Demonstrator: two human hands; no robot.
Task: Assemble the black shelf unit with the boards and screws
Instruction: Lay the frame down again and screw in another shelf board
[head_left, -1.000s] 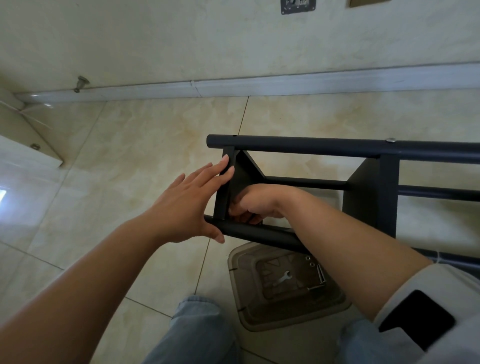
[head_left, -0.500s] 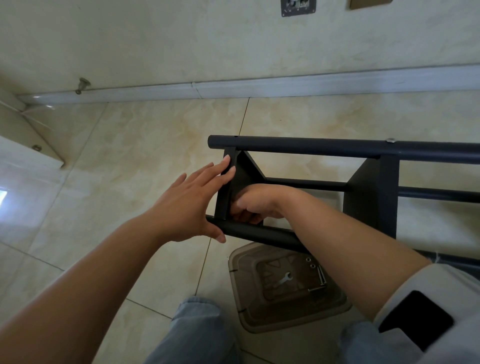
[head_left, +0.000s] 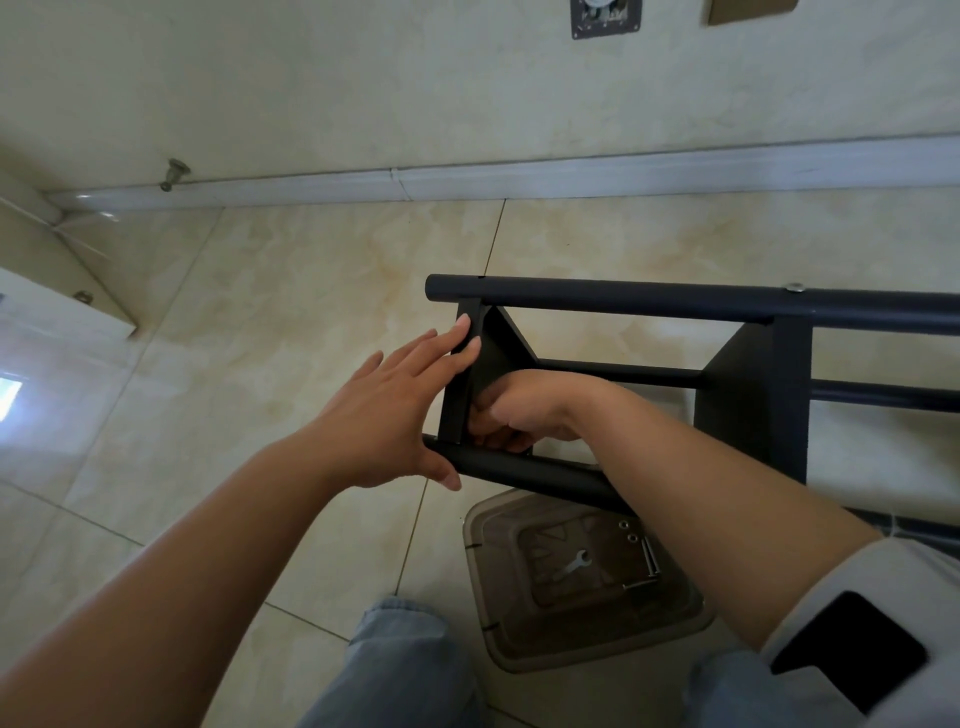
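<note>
The black shelf unit (head_left: 675, 304) lies on its side on the tiled floor, its round tubes running left to right. A black end board (head_left: 498, 358) sits between the upper and lower tubes at the left end. My left hand (head_left: 384, 415) lies flat against the outer face of that board, fingers spread, thumb on the lower tube (head_left: 519, 470). My right hand (head_left: 519, 410) is curled inside the frame behind the board, near the lower tube; what its fingers hold is hidden. A second black board (head_left: 753, 400) stands further right.
A brownish plastic tray (head_left: 587, 639) on the floor below the frame holds a small wrench (head_left: 574, 564), long screws (head_left: 649, 558) and nuts. My knees in jeans are at the bottom edge. The wall and white skirting run behind, with a door stop at the left.
</note>
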